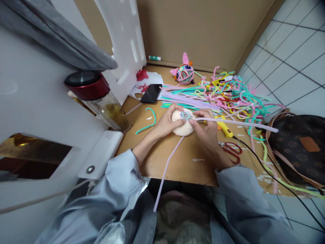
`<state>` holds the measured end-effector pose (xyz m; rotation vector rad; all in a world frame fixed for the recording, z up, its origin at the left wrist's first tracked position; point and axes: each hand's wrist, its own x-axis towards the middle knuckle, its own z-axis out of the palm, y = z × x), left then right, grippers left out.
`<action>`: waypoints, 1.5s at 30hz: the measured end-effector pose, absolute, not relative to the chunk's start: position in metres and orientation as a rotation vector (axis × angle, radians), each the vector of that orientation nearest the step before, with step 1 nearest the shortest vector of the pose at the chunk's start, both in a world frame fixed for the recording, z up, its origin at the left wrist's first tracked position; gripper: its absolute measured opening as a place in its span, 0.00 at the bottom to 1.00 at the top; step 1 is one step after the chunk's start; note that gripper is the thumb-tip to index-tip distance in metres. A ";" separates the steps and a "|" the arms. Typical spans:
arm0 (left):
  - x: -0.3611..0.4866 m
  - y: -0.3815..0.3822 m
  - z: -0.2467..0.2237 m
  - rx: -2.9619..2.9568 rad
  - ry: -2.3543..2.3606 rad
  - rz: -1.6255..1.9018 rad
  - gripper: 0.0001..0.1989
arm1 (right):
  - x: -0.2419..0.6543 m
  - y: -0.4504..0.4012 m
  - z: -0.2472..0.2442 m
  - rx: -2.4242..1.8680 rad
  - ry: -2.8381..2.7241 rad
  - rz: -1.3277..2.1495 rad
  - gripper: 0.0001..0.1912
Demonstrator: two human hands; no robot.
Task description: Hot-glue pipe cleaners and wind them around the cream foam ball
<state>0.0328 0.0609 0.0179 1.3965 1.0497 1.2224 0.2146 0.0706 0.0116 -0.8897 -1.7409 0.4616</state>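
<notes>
A cream-white ball (182,130) with a small turquoise and lilac coil on its top is held over the table. My left hand (164,124) is closed around its left side, thumb on top by the coil. From the right, my right hand (206,131) is closed, thumb and fingers pinching a lilac pipe cleaner (238,122) beside the coil. One length sticks out to the right; another lilac length (166,166) hangs from under the ball past the table edge. Just right of my right hand lie a yellow glue gun (225,129) and red-handled scissors (232,149).
Behind the ball lie straight pipe cleaners (188,99) and a tangled heap (238,91). A decorated ball figure (185,74), a phone (151,93) and a bent turquoise piece (153,117) are also there. A glass bottle (111,110) stands left, a brown bag (299,145) right. A black cord (264,164) crosses the right side.
</notes>
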 end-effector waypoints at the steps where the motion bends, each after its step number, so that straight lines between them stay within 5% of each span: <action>1: 0.033 0.061 0.018 1.397 1.046 1.223 0.24 | 0.215 0.071 0.011 -0.894 -1.745 0.471 0.10; 24: 0.026 0.064 0.016 1.417 1.043 1.215 0.25 | 0.227 0.078 0.020 -0.791 -1.776 0.746 0.12; 34: 0.023 0.066 0.014 1.402 1.019 1.220 0.23 | 0.227 0.083 0.012 -0.850 -1.652 0.925 0.21; 45: 0.023 0.065 0.015 1.387 1.046 1.216 0.24 | 0.223 0.082 0.008 -0.908 -1.657 0.799 0.12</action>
